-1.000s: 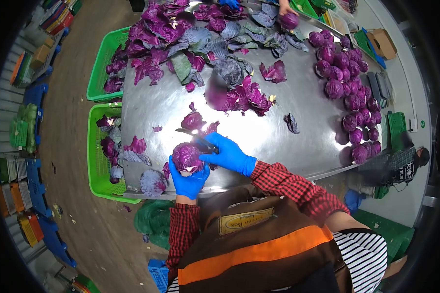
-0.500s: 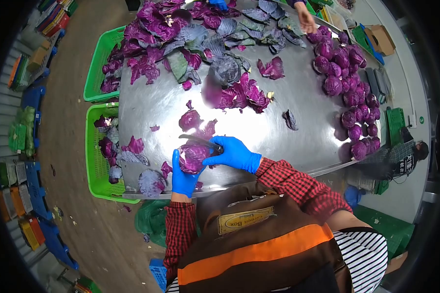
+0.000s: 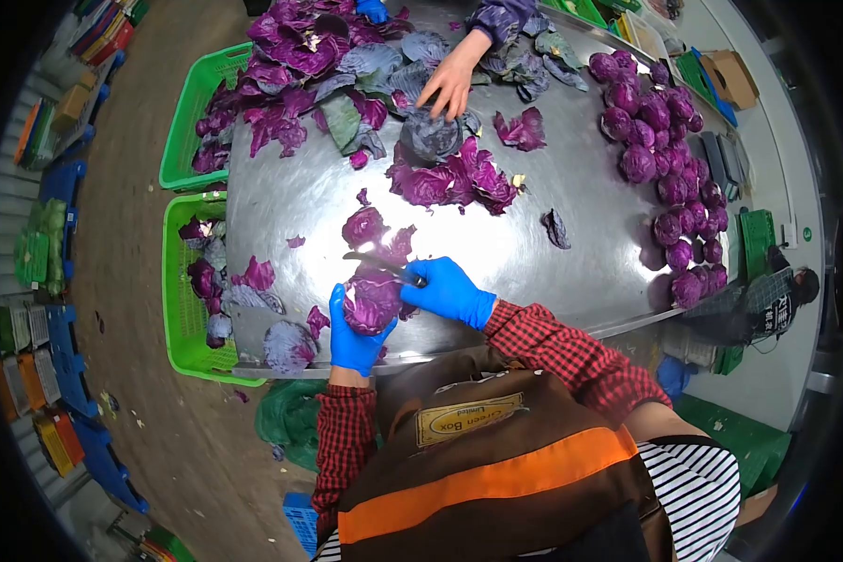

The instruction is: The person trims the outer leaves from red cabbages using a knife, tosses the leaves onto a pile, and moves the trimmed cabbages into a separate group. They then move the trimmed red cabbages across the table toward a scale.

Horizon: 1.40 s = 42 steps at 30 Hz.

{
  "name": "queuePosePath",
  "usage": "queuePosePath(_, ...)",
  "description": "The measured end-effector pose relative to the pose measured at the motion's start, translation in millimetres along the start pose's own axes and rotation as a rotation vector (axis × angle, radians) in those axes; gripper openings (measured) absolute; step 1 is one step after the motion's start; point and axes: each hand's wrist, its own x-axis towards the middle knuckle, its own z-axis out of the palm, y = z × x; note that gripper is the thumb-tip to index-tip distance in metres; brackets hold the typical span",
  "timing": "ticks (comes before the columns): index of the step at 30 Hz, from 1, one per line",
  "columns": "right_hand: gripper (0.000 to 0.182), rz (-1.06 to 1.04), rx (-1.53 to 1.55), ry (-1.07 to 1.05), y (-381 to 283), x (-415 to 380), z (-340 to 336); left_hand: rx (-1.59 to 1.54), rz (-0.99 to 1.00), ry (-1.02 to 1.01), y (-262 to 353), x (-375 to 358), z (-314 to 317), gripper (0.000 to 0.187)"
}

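In a blue glove, my left hand point(image 3: 354, 347) is wrapped round the lower left of a trimmed red cabbage point(image 3: 371, 303), held just over the near edge of the metal table. My right hand point(image 3: 451, 294), gloved too, grips a knife point(image 3: 382, 263) by its dark handle. The blade points left, over the cabbage's top. Just beyond it lie loose purple leaves point(image 3: 363, 227). A dull outer leaf or cabbage piece point(image 3: 288, 348) rests left of my left hand.
A co-worker's bare hand point(image 3: 451, 82) reaches onto a greyish cabbage point(image 3: 431, 137) beside a leaf heap point(image 3: 300, 42). Cabbage heads point(image 3: 639, 165) line the right of the steel table point(image 3: 571, 276). Two green crates point(image 3: 189, 361) with leaves stand along its left. Another person point(image 3: 768, 302) is at far right.
My right hand and the knife have lifted slightly away from the cabbage. The co-worker's bare hand has come from the upper right to the greyish cabbage. A blurred purple piece there is gone from mid-air.
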Motion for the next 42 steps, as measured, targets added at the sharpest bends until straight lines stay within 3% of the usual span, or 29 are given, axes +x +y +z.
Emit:
queuePosePath(1, 0.029, 0.001, -0.001, -0.003, 3.3, 2.8, -0.9, -0.003, 0.0, 0.002, 0.7, -1.0, 0.6, 0.063)
queuePosePath(3, 0.026, 0.113, 0.311, 0.074, 9.8, 10.7, -5.8, 0.047, -0.033, -0.013, 0.3, -5.6, -0.2, 0.064)
queuePosePath(6, 0.045, 0.204, 0.572, 0.238, 10.2, 27.8, -31.2, 0.023, -0.056, -0.042, 1.0, -10.4, -2.0, 0.067)
queuePosePath(7, 0.045, 0.208, 0.574, 0.237, 5.8, 23.9, -31.8, 0.023, -0.058, -0.039, -0.9, -10.5, -5.3, 0.067)
queuePosePath(10, 0.065, 0.307, 0.142, 0.067, -21.2, 11.0, -37.0, -0.047, -0.011, -0.068, -6.3, -2.8, -11.3, 0.071)
queuePosePath(12, 0.064, 0.138, 0.338, 0.025, -15.9, -0.9, -22.7, -0.26, 0.064, -0.142, -13.7, 2.2, -5.5, 0.075)
queuePosePath(14, 0.057, -0.001, 0.455, 0.019, -19.9, -14.5, -4.4, -0.283, 0.15, -0.131, -19.3, 1.0, 1.2, 0.07)
queuePosePath(16, 0.054, -0.233, 0.111, 0.163, -42.0, -28.3, 4.7, -0.316, 0.226, -0.263, -21.1, -1.7, 10.6, 0.062)
queuePosePath(19, 0.055, -0.256, -0.111, 0.192, -44.7, -25.2, 9.4, -0.304, 0.235, -0.236, -25.0, -0.3, 14.2, 0.054)
queuePosePath(23, 0.058, -0.296, -0.158, 0.239, -32.4, -19.3, 13.6, -0.233, 0.25, -0.217, -24.3, 5.6, 11.0, 0.053)
queuePosePath(29, 0.046, -0.313, -0.03, 0.335, -28.8, -20.1, 21.2, -0.203, 0.254, -0.1, -26.4, 5.3, 18.8, 0.055)
queuePosePath(32, 0.037, -0.303, 0.066, 0.262, -20.1, -14.2, 19.7, -0.203, 0.166, -0.178, -29.2, 9.5, 10.9, 0.058)
queuePosePath(34, 0.027, -0.112, 0.197, 0.015, -20.3, -11.7, 10.7, -0.168, 0.157, -0.157, -29.2, 4.9, 11.3, 0.062)
queuePosePath(35, 0.027, -0.112, 0.198, 0.015, -21.1, -11.7, 9.3, -0.133, 0.147, -0.132, -29.1, 2.4, 11.3, 0.066)
queuePosePath(37, 0.021, 0.003, 0.522, -0.088, -24.2, -10.6, 8.0, -0.169, 0.105, -0.199, -28.0, -2.1, 15.0, 0.069)
queuePosePath(42, 0.019, -0.086, 0.572, 0.094, -34.0, -13.2, 14.6, -0.18, 0.113, -0.28, -27.4, 7.2, 22.9, 0.079)
